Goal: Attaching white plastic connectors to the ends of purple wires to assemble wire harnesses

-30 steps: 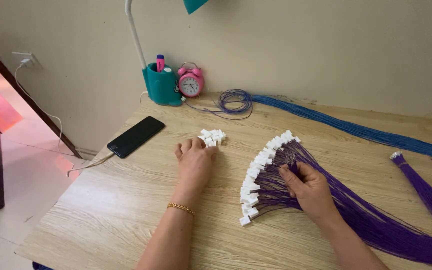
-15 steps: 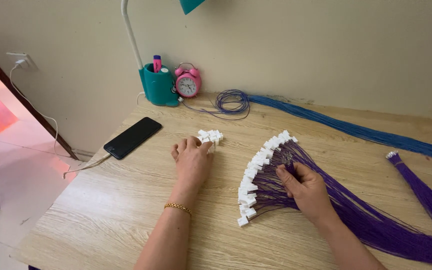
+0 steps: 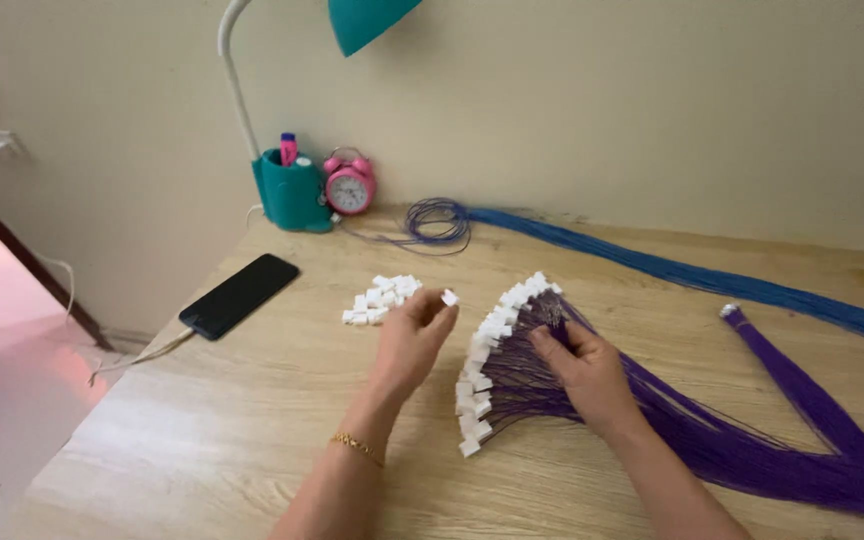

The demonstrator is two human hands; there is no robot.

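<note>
Progress looked partial: many purple wires (image 3: 592, 400) under the right hand (image 3: 582, 375) already carried white plugs (image 3: 482, 360), fanned just left of its pressing fingers. Left hand (image 3: 412, 340) pinched one loose plug (image 3: 449, 297) at its fingertips; a small pile (image 3: 380, 298) lay just beyond. Teal cup (image 3: 292, 190), far ahead, held a pink marker (image 3: 288, 148).

White connector (image 3: 449, 297) pinched in left hand (image 3: 410, 343), right hand (image 3: 582, 370) on purple wires (image 3: 752, 450).
</note>
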